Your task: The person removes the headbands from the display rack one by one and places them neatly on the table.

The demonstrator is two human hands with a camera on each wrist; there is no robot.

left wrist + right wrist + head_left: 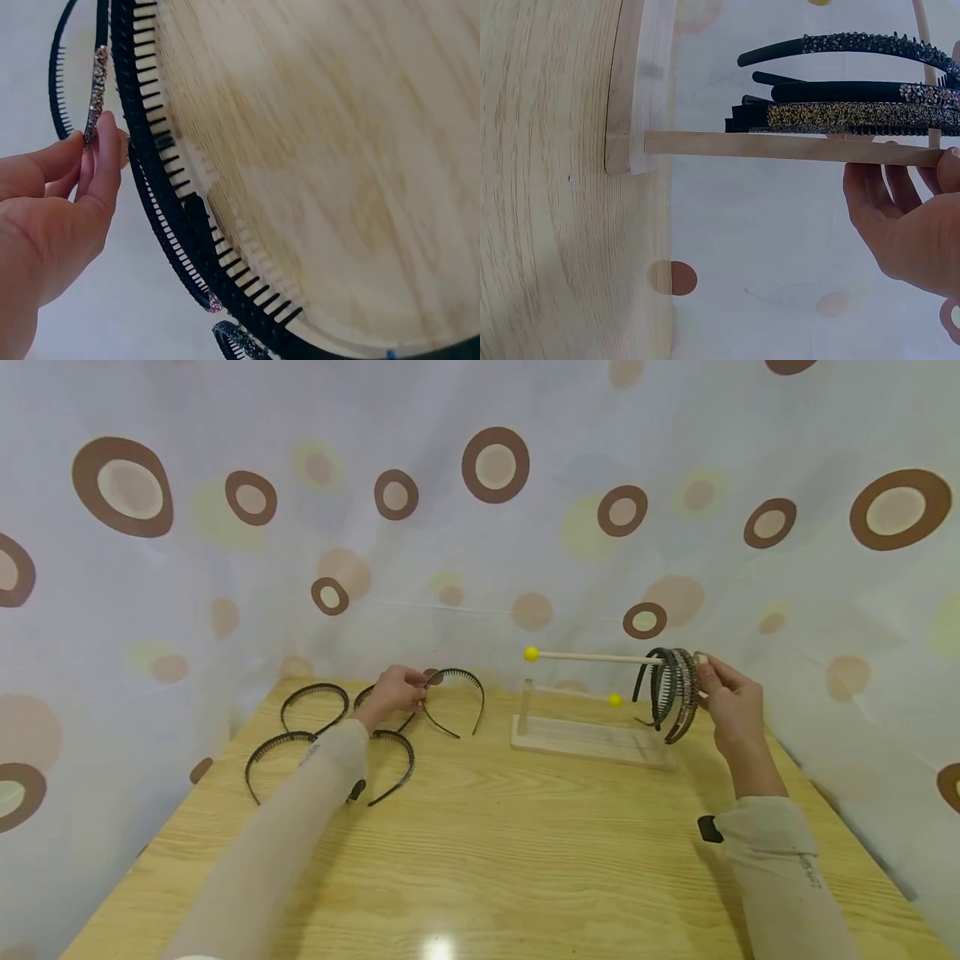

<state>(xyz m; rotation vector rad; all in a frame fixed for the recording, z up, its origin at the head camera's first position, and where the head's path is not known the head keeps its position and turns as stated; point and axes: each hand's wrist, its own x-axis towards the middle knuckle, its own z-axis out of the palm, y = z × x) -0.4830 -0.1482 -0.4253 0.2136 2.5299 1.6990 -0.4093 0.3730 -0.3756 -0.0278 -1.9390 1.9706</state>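
Note:
In the head view my left hand (397,692) pinches the left side of a black toothed headband (467,675). The left wrist view shows the glittery part of that headband (97,82) between thumb and fingers of the left hand (64,217). My right hand (735,702) holds the top of the wooden rack's upright (780,146), fingers along its outer face in the right wrist view. Several headbands (678,693), some with glitter, hang from the rack's upper rod (592,657) close to this upright. A yellow ball (531,653) caps the rod's left end.
Several black headbands stand on the table's left side, including one at the back (315,687) and one in front (397,745). The rack's flat base (570,739) rests on the wooden table (510,860). A second yellow ball (615,700) shows lower down. A patterned curtain (420,552) hangs behind.

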